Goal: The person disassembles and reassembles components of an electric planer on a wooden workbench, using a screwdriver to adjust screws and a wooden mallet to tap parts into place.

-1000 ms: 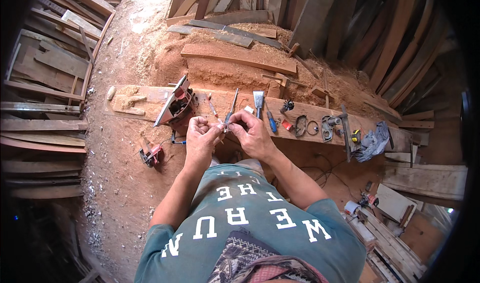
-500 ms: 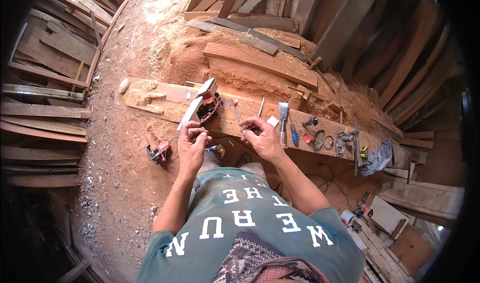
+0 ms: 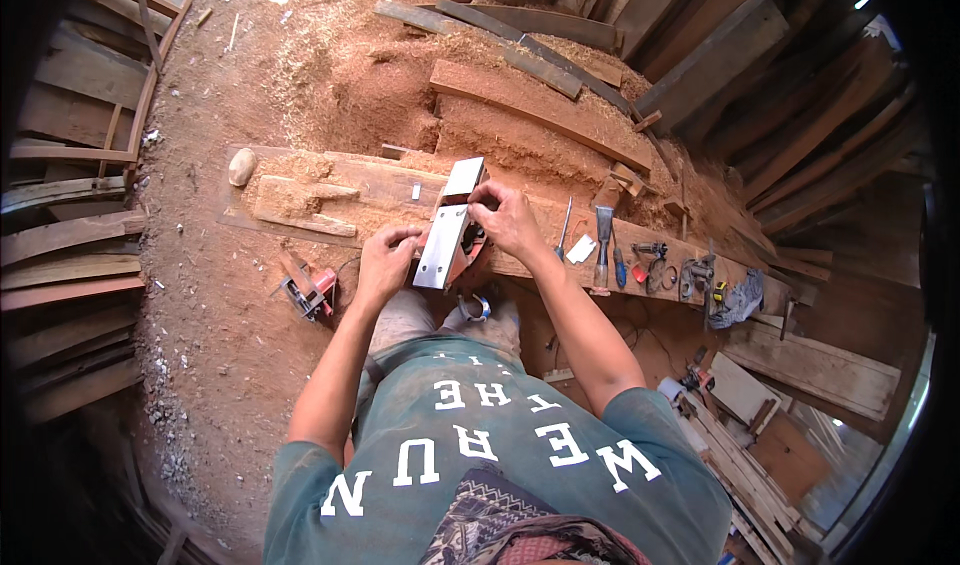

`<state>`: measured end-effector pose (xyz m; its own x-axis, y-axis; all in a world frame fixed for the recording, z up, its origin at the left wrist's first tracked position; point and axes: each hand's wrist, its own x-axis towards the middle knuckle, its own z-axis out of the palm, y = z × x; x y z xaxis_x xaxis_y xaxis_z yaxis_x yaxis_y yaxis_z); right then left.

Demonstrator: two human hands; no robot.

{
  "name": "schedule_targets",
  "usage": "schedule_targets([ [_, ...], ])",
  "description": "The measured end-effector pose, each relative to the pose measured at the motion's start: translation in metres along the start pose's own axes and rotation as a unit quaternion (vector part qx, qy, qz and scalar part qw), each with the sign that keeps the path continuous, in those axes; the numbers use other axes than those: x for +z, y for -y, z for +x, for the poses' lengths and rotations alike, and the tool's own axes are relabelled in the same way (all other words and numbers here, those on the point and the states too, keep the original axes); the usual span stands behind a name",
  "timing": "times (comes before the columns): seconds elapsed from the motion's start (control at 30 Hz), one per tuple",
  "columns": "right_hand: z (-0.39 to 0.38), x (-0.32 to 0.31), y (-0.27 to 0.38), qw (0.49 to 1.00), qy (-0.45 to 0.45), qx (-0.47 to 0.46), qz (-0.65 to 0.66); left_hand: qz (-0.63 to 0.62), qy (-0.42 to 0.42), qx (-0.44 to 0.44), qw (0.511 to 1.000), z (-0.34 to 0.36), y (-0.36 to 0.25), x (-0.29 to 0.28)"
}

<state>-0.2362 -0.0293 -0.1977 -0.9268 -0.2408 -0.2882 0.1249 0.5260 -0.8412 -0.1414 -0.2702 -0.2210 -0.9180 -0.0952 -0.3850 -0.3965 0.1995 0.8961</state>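
An electric planer (image 3: 442, 250) lies upside down on the wooden bench plank (image 3: 370, 177), its shiny metal sole plates facing up. At its left edge is my left hand (image 3: 384, 265), fingers curled in with the tips against the side. My right hand (image 3: 507, 223) pinches at the planer's right side, close to the gap between the plates; whatever its fingertips hold is too small to make out. A small pale rectangular piece (image 3: 416, 192) rests on the plank left of the planer. To the right are a thin screwdriver (image 3: 566, 227), a white card (image 3: 580, 249) and a chisel (image 3: 604, 233).
Farther right on the bench lie a blue-handled screwdriver (image 3: 620, 265), a yellow tape measure (image 3: 719, 292) and a grey cloth (image 3: 741, 300). A red power tool (image 3: 312, 293) sits on the ground at left. Sawdust and boards (image 3: 540, 115) cover the far side; a rounded stone (image 3: 241, 167) marks the plank's left end.
Both hands were held in front of the bench, apart from the planer; now they are at its two sides. The planer has turned so its sole plates face up more squarely toward me.
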Motion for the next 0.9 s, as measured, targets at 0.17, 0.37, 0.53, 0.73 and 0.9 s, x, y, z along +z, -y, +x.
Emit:
schedule_targets([
  [0.17,0.026,0.015,0.004,0.996,0.025,0.067,0.061,-0.021,0.091,-0.012,0.996,0.06,-0.012,0.01],
  [0.37,0.047,0.025,-0.01,0.994,0.023,0.016,-0.107,-0.058,0.108,-0.053,0.991,0.111,0.038,0.029],
  [0.53,0.069,0.023,-0.025,0.96,0.086,-0.011,-0.266,-0.016,0.086,-0.129,0.988,0.13,0.09,0.04],
  [0.73,0.079,0.028,-0.044,0.957,0.135,-0.043,-0.255,-0.099,0.111,-0.201,0.968,0.129,0.108,0.053],
  [0.9,0.089,0.036,-0.058,0.957,0.144,-0.061,-0.244,-0.075,0.014,-0.095,0.993,0.115,0.101,0.064],
])
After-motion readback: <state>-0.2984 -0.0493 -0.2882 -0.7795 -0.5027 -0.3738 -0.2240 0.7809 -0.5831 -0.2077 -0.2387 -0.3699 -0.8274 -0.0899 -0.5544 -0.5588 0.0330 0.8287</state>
